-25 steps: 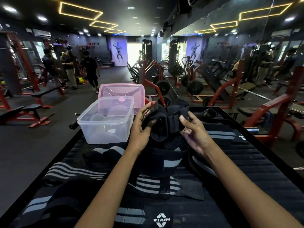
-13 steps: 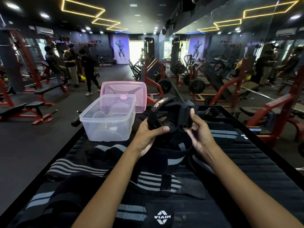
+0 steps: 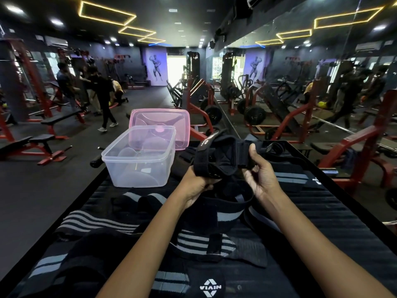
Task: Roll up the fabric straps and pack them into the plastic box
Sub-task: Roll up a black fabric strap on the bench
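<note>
Head view: a black fabric strap is held up above a dark ribbed table, between the two hands. The left hand is closed around the lower left part of the strap, with the fingers curled under the fabric and the thumb pressed against it. The right hand is pinching the right end of the strap, the thumb raised along its near face and the fingers tucked behind. A white-printed band of the strap is seen curving up and over at the left, and a padded black section is spread between the hands.

To the left of the strap, at the far left part of the table, a clear plastic box is set upright and open; only faint reflections can be made out inside it. A pink lid is propped just behind the box, at its far side.

More straps are spread over the table: a black and grey striped strap is laid at the near left, another striped strap lies between the forearms, and a grey-banded strap is seen at the right, beyond the right hand. A black patch with a white logo is seen at the near edge.
</note>
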A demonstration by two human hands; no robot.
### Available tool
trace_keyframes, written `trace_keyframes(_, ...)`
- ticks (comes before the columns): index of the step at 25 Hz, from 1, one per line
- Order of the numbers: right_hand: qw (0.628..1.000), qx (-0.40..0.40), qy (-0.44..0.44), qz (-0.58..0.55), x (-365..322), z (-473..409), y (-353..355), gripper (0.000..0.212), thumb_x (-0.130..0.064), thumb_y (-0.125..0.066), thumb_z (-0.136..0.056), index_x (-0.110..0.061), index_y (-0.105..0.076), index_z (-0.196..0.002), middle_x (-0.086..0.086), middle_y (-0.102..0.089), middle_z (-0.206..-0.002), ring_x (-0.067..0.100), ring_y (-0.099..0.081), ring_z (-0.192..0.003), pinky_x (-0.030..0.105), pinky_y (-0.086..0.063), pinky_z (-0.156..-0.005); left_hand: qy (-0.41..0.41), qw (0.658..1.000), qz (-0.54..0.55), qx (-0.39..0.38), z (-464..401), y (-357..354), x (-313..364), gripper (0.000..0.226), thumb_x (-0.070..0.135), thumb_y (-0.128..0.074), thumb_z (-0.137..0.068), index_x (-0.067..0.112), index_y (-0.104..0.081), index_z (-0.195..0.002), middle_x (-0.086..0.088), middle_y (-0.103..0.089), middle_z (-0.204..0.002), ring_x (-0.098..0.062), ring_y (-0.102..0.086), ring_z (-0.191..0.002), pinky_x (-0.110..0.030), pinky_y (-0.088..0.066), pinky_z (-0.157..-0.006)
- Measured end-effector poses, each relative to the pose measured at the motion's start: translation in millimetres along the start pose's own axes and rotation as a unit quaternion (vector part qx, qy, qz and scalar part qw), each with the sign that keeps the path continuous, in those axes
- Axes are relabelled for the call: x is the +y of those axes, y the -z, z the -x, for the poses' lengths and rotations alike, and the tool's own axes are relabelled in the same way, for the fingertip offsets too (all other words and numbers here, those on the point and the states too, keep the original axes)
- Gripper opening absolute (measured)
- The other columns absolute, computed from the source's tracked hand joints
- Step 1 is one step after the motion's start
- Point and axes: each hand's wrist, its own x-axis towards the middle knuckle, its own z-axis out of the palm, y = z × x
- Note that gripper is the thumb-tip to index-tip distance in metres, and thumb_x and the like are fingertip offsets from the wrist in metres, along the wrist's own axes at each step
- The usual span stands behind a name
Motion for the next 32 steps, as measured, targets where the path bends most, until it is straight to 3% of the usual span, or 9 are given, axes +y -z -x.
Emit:
trace_keyframes(3, 0.999, 0.014, 0.021, -0.026, -4, -1, 3, 0.041, -0.015, -0.066, -0.078, 0.002, -0.058, -0.115, 0.018, -0.068, -0.109, 0.023, -0.071, -0.097, 0.034, -0.059, -0.072, 0.004, 0.999, -0.045, 0.021, -1, -6, 2, 0.027, -0.016, -0.066, -0.076, 0.010, -0.065, -0.084, -0.009, -0.063, -0.083, -0.013, -0.054, -0.068, -0.014, -0.042, -0.043)
trace_keyframes(7, 0.999, 0.031, 0.015, -0.016, -3, -2, 2, 0.052, -0.015, -0.064, -0.080, 0.005, -0.051, -0.127, 0.022, -0.064, -0.119, 0.028, -0.064, -0.112, 0.043, -0.057, -0.086, -0.005, 0.990, -0.132, 0.053, -6, -2, -2, 0.023, -0.002, -0.077, -0.069, 0.004, -0.064, -0.087, -0.012, -0.064, -0.084, -0.022, -0.054, -0.068, -0.022, -0.043, -0.052)
trace_keyframes(10, 0.999, 0.048, 0.019, 0.000, -1, -2, 5, 0.055, -0.015, -0.063, -0.084, 0.007, -0.048, -0.132, 0.023, -0.059, -0.127, 0.031, -0.059, -0.119, 0.045, -0.052, -0.094, -0.001, 0.951, -0.294, 0.093, 1, -2, 4, 0.040, 0.019, -0.078, -0.066, 0.008, -0.066, -0.103, 0.001, -0.065, -0.092, -0.020, -0.063, -0.087, -0.024, -0.044, -0.066)
trace_keyframes(12, 0.999, 0.047, 0.025, 0.004, -1, -1, 5, 0.042, -0.012, -0.059, -0.089, 0.007, -0.052, -0.126, 0.021, -0.063, -0.119, 0.029, -0.063, -0.112, 0.040, -0.056, -0.088, -0.021, 0.921, -0.369, 0.119, 7, -7, 8, 0.028, 0.017, -0.072, -0.076, 0.008, -0.064, -0.101, 0.003, -0.058, -0.090, -0.012, -0.055, -0.083, -0.020, -0.040, -0.068)
trace_keyframes(18, 0.997, 0.046, 0.046, 0.050, -2, 3, -1, 0.011, -0.006, -0.055, -0.092, 0.000, -0.063, -0.097, 0.011, -0.074, -0.088, 0.020, -0.073, -0.083, 0.029, -0.059, -0.065, -0.029, 0.922, -0.361, 0.136, 14, -11, 12, 0.012, 0.014, -0.066, -0.080, 0.015, -0.055, -0.086, 0.005, -0.053, -0.081, -0.011, -0.051, -0.077, -0.017, -0.040, -0.068)
trace_keyframes(24, 0.997, 0.041, 0.046, 0.051, 3, 0, -2, 0.010, -0.007, -0.056, -0.092, -0.003, -0.063, -0.097, 0.011, -0.074, -0.091, 0.020, -0.073, -0.087, 0.034, -0.060, -0.074, -0.069, 0.923, -0.352, 0.136, 12, -1, 2, 0.008, 0.016, -0.069, -0.079, 0.014, -0.060, -0.081, 0.004, -0.060, -0.083, -0.013, -0.057, -0.080, -0.010, -0.035, -0.060)
trace_keyframes(27, 0.994, 0.044, 0.081, 0.065, 6, -5, 0, 0.007, -0.008, -0.060, -0.089, -0.008, -0.060, -0.096, 0.010, -0.072, -0.095, 0.020, -0.071, -0.091, 0.037, -0.059, -0.081, -0.070, 0.952, -0.271, 0.126, 7, 15, 1, 0.059, 0.013, -0.086, -0.063, 0.015, -0.058, -0.115, 0.008, -0.060, -0.105, -0.009, -0.056, -0.097, -0.013, -0.042, -0.077)
trace_keyframes(30, 0.984, 0.077, 0.132, 0.094, 5, -7, 1, 0.031, -0.012, -0.070, -0.082, -0.009, -0.053, -0.107, 0.007, -0.069, -0.095, 0.018, -0.070, -0.084, 0.032, -0.060, -0.069, -0.045, 0.980, -0.166, 0.102, -1, 30, 0, 0.095, 0.010, -0.094, -0.046, 0.021, -0.044, -0.126, 0.000, -0.063, -0.116, -0.017, -0.060, -0.109, -0.036, -0.050, -0.098)
trace_keyframes(32, 0.972, 0.136, 0.153, 0.113, 5, -7, 5, 0.043, -0.012, -0.074, -0.081, -0.010, -0.047, -0.114, 0.007, -0.068, -0.095, 0.016, -0.069, -0.078, 0.028, -0.059, -0.063, -0.063, 0.986, -0.133, 0.082, -1, 31, 1, 0.108, 0.004, -0.092, -0.050, 0.022, -0.031, -0.138, -0.005, -0.057, -0.126, -0.018, -0.058, -0.112, -0.038, -0.049, -0.099)
